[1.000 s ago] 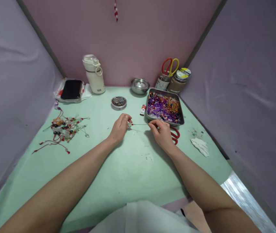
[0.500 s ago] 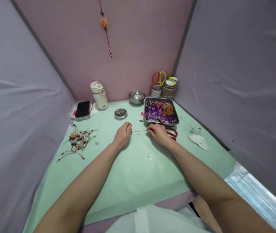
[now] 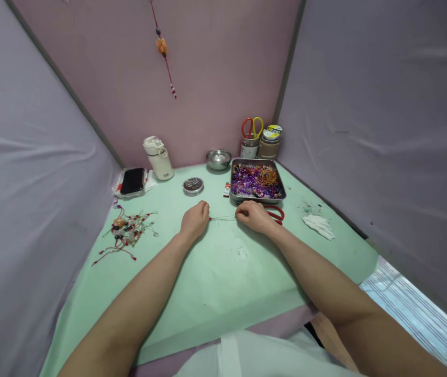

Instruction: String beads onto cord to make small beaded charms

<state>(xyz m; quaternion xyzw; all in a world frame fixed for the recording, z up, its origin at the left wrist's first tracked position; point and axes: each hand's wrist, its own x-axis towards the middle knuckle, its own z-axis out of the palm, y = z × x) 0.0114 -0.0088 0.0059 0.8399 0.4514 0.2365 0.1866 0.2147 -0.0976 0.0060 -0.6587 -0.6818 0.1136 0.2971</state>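
Observation:
A thin cord (image 3: 223,218) stretches between my two hands just above the green tabletop, with a small red bead at its left end. My left hand (image 3: 195,221) is closed on that beaded end. The fingertips of my right hand (image 3: 253,215) pinch the other end. Partly behind the right hand lie red-handled scissors (image 3: 276,214). Beyond it stands a metal tray (image 3: 284,195) of mostly purple beads and orange cord. A small red-and-white packet (image 3: 227,189) sits left of the tray.
Beaded strands (image 3: 129,230) lie in a pile at left. Along the back are a phone (image 3: 133,181), a white bottle (image 3: 159,159), a round dish (image 3: 193,185), a metal bowl (image 3: 219,159) and jars (image 3: 268,146). A white glove (image 3: 318,226) lies at right. A beaded string (image 3: 161,47) hangs behind.
The view has shifted slightly, moving things a little left in the picture. Both hands still hold the cord stretched between them; the cord now shows as separate fine strands near the right hand.

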